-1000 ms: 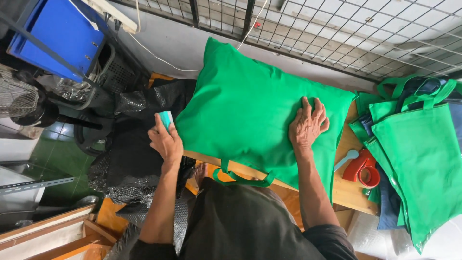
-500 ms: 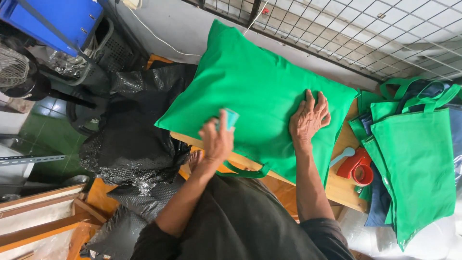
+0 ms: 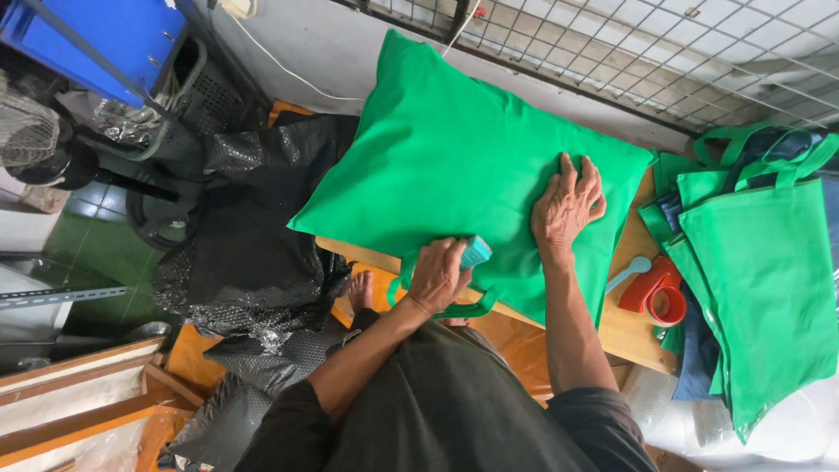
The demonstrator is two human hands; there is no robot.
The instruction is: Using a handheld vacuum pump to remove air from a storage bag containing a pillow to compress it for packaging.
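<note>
A green cloth tote bag (image 3: 454,166) lies flat across a wooden table (image 3: 642,336), its left part hanging past the table's edge. My right hand (image 3: 568,201) presses flat on the bag, fingers spread. My left hand (image 3: 437,275) grips a small teal block (image 3: 474,253) and rests it on the bag's near edge, beside the bag's green handle loop (image 3: 468,308).
A pile of more green and blue tote bags (image 3: 760,271) lies at the right. A red tape dispenser (image 3: 655,293) sits on the table beside it. Black plastic sacks (image 3: 253,245) lie on the floor at the left. A wire grid (image 3: 682,48) stands behind the table.
My left hand has carried the teal block from the bag's left side rightward onto its near edge. My right hand has stayed pressed on the bag.
</note>
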